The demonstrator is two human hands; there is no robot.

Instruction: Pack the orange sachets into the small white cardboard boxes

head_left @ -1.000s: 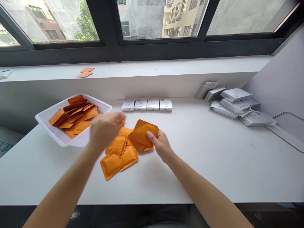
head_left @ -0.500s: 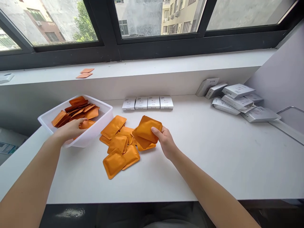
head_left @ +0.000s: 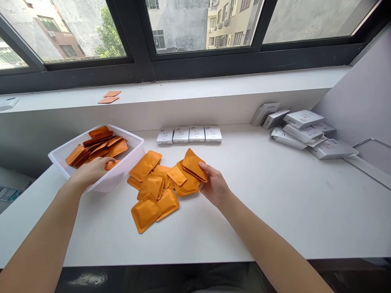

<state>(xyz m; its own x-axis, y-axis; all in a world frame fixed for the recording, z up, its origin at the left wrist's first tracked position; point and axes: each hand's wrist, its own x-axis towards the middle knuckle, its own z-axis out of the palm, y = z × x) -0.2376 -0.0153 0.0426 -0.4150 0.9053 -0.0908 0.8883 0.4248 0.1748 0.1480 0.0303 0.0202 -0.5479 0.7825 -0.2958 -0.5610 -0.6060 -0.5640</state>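
Packets [head_left: 193,164] sit pinched in the right hand [head_left: 215,185] at frame centre; held by one edge, they might slide onto the loose pile [head_left: 150,186] beside them; the left hand [head_left: 91,171] reaches into the tub [head_left: 122,168] at centre left, whether gripping I cannot tell; crowded packets [head_left: 118,148] there could snag and spill if tugged
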